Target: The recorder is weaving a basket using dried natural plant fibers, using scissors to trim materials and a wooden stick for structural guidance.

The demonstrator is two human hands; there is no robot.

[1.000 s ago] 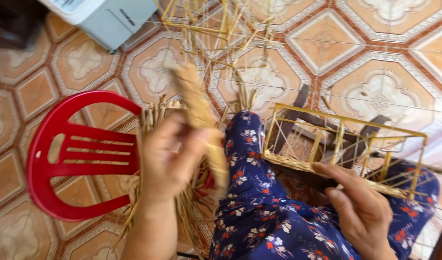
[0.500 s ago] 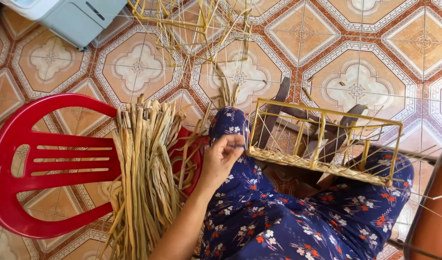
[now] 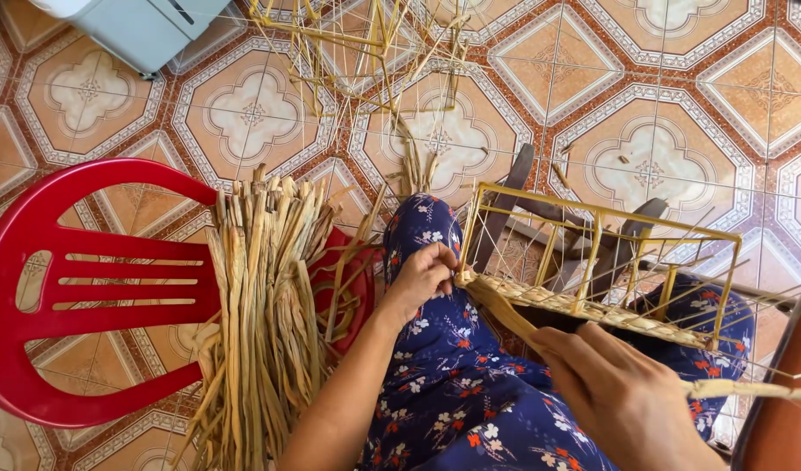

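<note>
Right hand (image 3: 623, 397) returned, left hand (image 3: 421, 277) pinching frame (image 3: 592, 270)

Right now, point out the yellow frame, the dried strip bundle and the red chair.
yellow frame (image 3: 603, 218), head view, top far rail.
dried strip bundle (image 3: 261, 296), head view, middle of bundle.
red chair (image 3: 86, 187), head view, curved backrest rim.

Glossy plastic chair (image 3: 34, 262), dry fibrous straw bundle (image 3: 261, 323)

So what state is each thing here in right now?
Yellow frame: resting on the lap, woven only along its near edge.
Straw strip: pulled taut between both hands.
Left hand: pinching the strip at the frame's corner.
Right hand: gripping the strip.
Straw bundle: draped loose over the red chair.
</note>
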